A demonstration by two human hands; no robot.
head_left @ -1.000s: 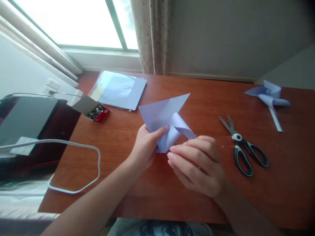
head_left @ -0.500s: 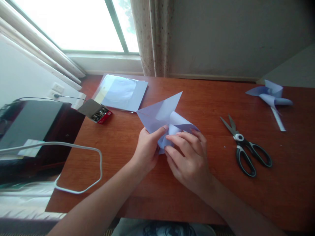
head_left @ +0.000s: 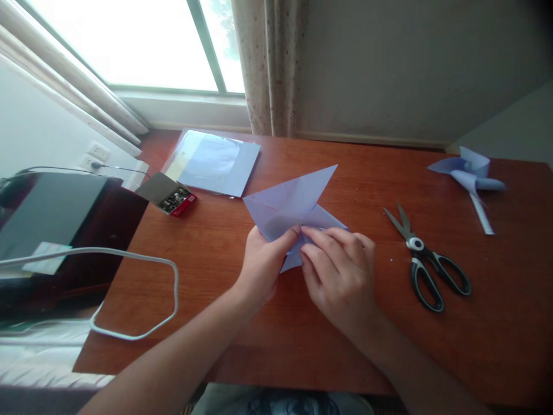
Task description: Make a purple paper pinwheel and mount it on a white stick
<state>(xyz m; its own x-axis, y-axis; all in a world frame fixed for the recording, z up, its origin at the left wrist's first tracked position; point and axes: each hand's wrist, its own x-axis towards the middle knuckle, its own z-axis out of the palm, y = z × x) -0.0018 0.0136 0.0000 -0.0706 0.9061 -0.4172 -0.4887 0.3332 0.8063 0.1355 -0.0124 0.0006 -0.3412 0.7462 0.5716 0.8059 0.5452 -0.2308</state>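
Between both hands, above the desk, is a pale purple paper pinwheel with pointed blades. My left hand grips it from the lower left, thumb on top near the centre. My right hand is closed on the paper at the centre, its fingertips pressing near the left thumb. The fingers hide the middle and part of the lower right blade. Off to the right lie scissors with black and grey handles, blades slightly apart. Beyond them rests another paper pinwheel with curled blades on a paper stick.
On the wooden desk, a clear sleeve of paper sheets lies at the back left. Beside it sits a small open box of metal pieces. A white cable loops over the left edge, near a dark appliance.
The curled flaps at the pinwheel's centre are less rolled now and look flatter. My right fingers have moved in beside the left thumb. The view has shifted slightly.
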